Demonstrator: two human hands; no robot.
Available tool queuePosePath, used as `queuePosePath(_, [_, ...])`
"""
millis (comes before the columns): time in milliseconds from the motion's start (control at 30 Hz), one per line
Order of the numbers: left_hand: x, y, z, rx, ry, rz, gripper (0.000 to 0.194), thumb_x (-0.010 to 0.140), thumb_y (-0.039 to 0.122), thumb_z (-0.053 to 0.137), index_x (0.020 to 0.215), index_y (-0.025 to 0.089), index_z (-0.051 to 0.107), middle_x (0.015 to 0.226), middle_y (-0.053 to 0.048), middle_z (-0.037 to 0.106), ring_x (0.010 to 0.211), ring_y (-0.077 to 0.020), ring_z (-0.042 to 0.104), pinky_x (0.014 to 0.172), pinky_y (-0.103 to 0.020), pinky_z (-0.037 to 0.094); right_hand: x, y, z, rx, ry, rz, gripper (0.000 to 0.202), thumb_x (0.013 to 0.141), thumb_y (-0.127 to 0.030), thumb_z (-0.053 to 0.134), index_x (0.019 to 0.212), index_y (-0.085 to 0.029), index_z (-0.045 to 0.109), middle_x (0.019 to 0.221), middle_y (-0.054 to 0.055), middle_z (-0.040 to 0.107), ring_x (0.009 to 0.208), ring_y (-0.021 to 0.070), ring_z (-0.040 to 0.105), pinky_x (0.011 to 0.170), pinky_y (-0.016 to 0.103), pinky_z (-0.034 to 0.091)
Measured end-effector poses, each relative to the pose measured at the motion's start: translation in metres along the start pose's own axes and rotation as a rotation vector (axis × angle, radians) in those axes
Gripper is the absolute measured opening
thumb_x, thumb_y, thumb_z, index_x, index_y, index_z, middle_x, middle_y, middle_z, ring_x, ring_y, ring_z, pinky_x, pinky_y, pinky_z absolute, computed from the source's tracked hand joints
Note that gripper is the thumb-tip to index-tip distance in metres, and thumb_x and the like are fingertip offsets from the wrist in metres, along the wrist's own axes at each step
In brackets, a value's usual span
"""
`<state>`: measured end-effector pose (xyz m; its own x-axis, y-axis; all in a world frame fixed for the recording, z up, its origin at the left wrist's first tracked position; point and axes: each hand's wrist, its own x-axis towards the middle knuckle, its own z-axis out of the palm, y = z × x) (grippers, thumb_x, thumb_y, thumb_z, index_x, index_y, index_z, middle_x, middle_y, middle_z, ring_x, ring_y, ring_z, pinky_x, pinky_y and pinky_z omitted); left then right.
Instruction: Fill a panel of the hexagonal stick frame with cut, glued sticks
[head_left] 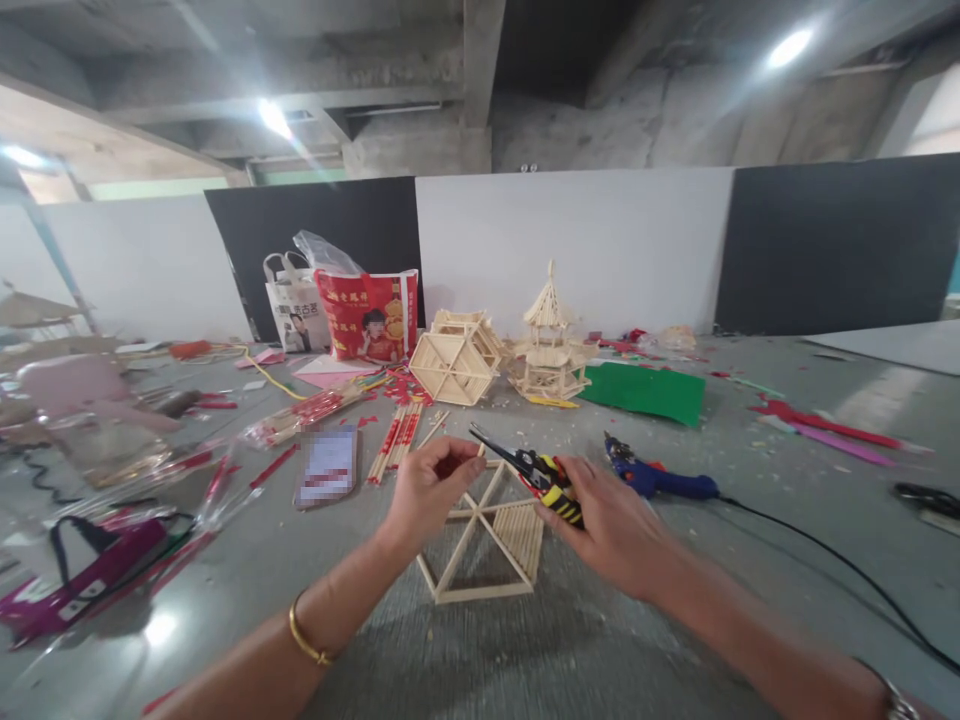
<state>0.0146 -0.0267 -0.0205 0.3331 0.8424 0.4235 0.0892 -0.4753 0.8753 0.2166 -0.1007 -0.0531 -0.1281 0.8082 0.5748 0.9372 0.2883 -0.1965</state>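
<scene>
Six-sided stick frame (476,513) lay flat on the gray surface (757,600), right in front of the person, between the forearms; one wedge on its right side was filled with side-by-side sticks (517,535). Right hand (604,515) was wrapped around the yellow-and-black handles of pliers (529,468), their tips pointing up-left over the frame's far edge. Left hand (427,490) had thumb and forefinger drawn together near those tips; couldn't tell whether they pinched a stick. Blue glue gun (664,480) lay just right of the right hand, black cord (832,555) trailing off right. Left of the frame: red-marked sticks (396,443), then a blurred flat rectangle (328,467). Behind: six-sided wooden model (452,367) tipped up, small wooden pagoda (550,350) upright beside it, green sheet (645,392) to its right. Red bag (367,315) and white bag (295,312) stood back left, near the wall panels (574,235).
</scene>
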Motion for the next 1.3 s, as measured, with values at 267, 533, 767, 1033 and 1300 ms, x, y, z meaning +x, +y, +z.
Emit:
queuePosePath(267, [-0.0013,-0.0030,-0.0015,0.129,0.030,0.041,0.019,0.072,0.034,0.064,0.076,0.016,0.065,0.060,0.003,0.054,0.048,-0.0058,0.041,0.045,-0.017,0.033,0.0011,-0.0009,-0.0011,0.015,-0.015,-0.001,0.033,0.085,-0.038,0.051,0.110,-0.016,0.049,0.100,0.014,0.061,0.092,0.0270,0.059,0.080,0.042,0.047])
queuePosePath(533, [-0.0016,-0.0050,-0.0009,0.248,0.086,0.112,0.014,0.072,0.030,0.063,0.075,0.016,0.065,0.061,0.003,0.056,0.053,-0.0071,0.047,0.049,-0.017,0.035,-0.0005,-0.0003,0.0013,0.018,-0.033,0.008,0.037,0.085,-0.039,0.052,0.113,-0.014,0.047,0.103,0.015,0.060,0.094,0.0283,0.058,0.081,0.043,0.047])
queuePosePath(767, [-0.0039,0.0003,-0.0008,0.327,0.090,0.164,0.010,0.075,0.026,0.061,0.074,0.016,0.064,0.062,0.003,0.057,0.053,-0.0068,0.048,0.050,-0.017,0.036,-0.0004,-0.0012,0.0005,0.009,-0.012,0.002,0.037,0.085,-0.039,0.052,0.114,-0.016,0.048,0.103,0.014,0.061,0.096,0.0286,0.058,0.082,0.043,0.046])
queuePosePath(1033, [-0.0047,-0.0003,-0.0006,0.398,0.107,0.199,0.009,0.076,0.026,0.059,0.074,0.018,0.064,0.064,0.002,0.059,0.055,-0.0080,0.050,0.053,-0.019,0.039,0.0000,-0.0018,0.0009,-0.005,-0.011,0.004,0.036,0.085,-0.040,0.052,0.113,-0.017,0.048,0.104,0.014,0.061,0.095,0.0287,0.058,0.079,0.043,0.047])
queuePosePath(1300, [-0.0054,-0.0001,0.0000,0.404,0.110,0.213,0.007,0.077,0.024,0.059,0.075,0.018,0.063,0.070,0.001,0.061,0.060,-0.0086,0.054,0.057,-0.020,0.042,-0.0002,-0.0027,0.0003,-0.016,-0.006,0.002,0.038,0.084,-0.039,0.054,0.113,-0.015,0.048,0.105,0.016,0.061,0.096,0.0289,0.059,0.080,0.042,0.047])
